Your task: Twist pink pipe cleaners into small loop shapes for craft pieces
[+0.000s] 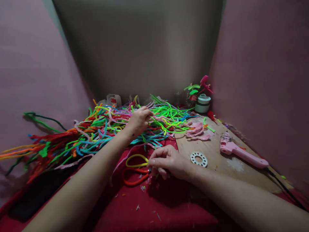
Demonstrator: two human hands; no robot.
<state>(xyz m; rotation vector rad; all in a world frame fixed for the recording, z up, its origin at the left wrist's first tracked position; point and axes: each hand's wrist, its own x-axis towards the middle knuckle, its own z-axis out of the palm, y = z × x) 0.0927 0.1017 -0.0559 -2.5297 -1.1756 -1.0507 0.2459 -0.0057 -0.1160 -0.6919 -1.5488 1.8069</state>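
Note:
My left hand (141, 121) reaches into a big tangled pile of pipe cleaners (169, 111). Its thumb and fingers are pinched together at the end of a yellow-green pipe cleaner (158, 123). Closer to me, my right hand (169, 161) hovers over the red cloth with its thumb and index finger pressed together; what lies between them is hidden. Just left of those fingertips are a yellow loop (136, 156) and a red loop (134, 183), which look like scissors handles. Blades cannot be seen.
A pink glue gun (245, 156) with a black cord lies on a brown board (217, 180), near a white ring with holes (202, 158) and pink fuzzy pieces (198, 132). Behind stands a pale jar (202, 104). Scraps dot the red cloth (130, 209). Pink walls rise on both sides.

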